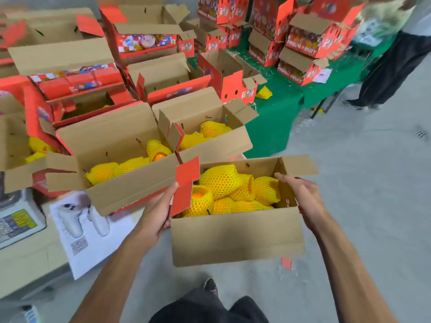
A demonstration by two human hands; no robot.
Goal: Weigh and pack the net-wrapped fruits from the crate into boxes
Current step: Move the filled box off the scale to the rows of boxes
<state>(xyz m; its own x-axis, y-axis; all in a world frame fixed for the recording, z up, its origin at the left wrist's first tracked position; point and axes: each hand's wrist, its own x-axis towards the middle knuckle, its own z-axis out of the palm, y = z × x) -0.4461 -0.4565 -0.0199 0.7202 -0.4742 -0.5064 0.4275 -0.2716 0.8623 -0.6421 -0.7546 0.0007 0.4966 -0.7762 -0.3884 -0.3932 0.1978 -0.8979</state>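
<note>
Both hands are carrying one open brown cardboard box with red-printed flaps (235, 236) in the air above the grey concrete floor (373, 194): the left hand (156, 212) is gripping the box's left end, thumb reaching up onto the raised red side flap and the other fingers curled out of sight beneath, while the right hand (300, 197) is gripping the right end, fingers lying along the top edge and the thumb dipping inside. Inside the box about six or seven fruits wrapped in yellow foam net (221, 180) are lying piled together, orange skin peeking out of one net at the left. Below, one dark shoe (211, 286) is showing on the floor. To the left a white weighing scale with a coloured keypad (16, 223) is sitting beside one white printed sheet (91, 234). Just beyond the held box, two more open brown cardboard boxes are resting on the stack: the nearer one (121, 164) is holding four netted fruits that can be seen, the farther one (205, 127) about three. Farther back, many red printed cartons (77, 82) are standing open, too many and too blurred to count. One loose yellow net (263, 92) is lying on the green-covered table (275, 117), and one person in dark trousers (396, 64) is standing at the far right
</note>
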